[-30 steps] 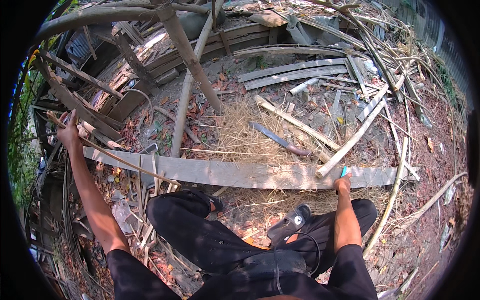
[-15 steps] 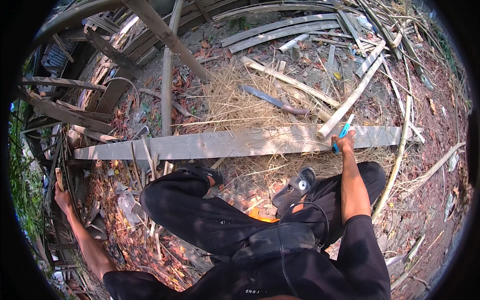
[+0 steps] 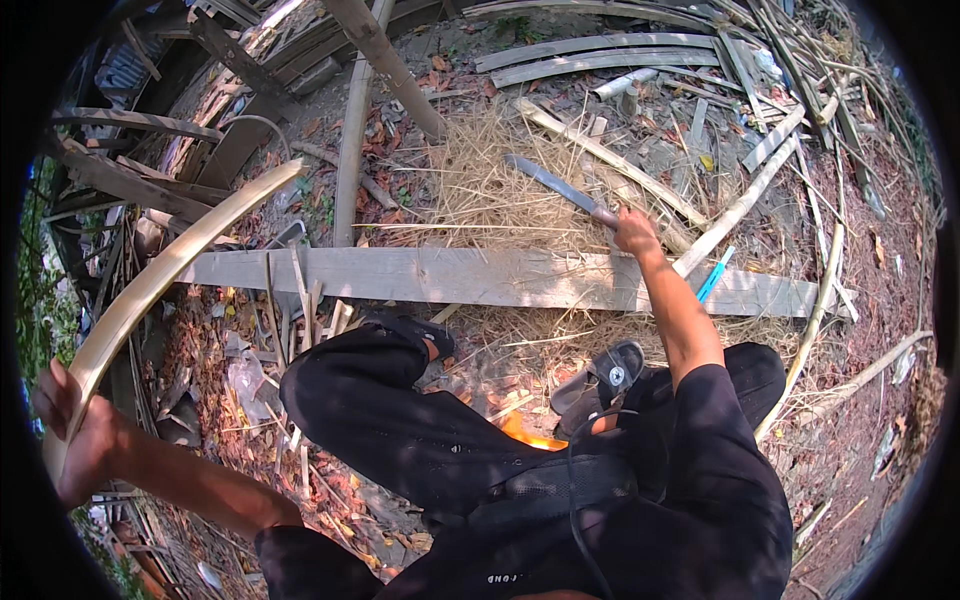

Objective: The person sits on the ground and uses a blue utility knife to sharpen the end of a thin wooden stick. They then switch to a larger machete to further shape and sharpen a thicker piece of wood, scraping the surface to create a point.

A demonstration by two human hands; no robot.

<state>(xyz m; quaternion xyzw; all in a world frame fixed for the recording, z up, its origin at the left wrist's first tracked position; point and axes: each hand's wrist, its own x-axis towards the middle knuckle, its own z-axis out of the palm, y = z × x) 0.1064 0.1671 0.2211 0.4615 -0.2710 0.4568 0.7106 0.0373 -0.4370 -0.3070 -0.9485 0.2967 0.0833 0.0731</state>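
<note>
My left hand (image 3: 85, 430), at the far left, is closed round the lower end of a long, pale split-bamboo strip (image 3: 140, 298). The strip rises, curving in view, toward the upper right. Beyond the plank, my right hand (image 3: 637, 233) grips the brown handle of a machete (image 3: 550, 185), whose grey blade points up and left over dry shavings. My fingers hide most of the handle. A slim bright-blue tool (image 3: 713, 278) with a white end lies on the right part of the grey wooden plank (image 3: 430, 274), in front of my folded legs.
Thin shavings (image 3: 485, 180) are heaped beyond the plank. A bamboo pole (image 3: 745, 205) slants across the right side, and weathered boards (image 3: 600, 62) lie farther back. Upright posts (image 3: 355, 130) stand at the upper left. An orange object (image 3: 528, 433) shows between my legs.
My right hand has let go of the blue tool, leaving it on the plank, and moved left and away to grasp the machete handle. My left hand has raised the bamboo strip into full view.
</note>
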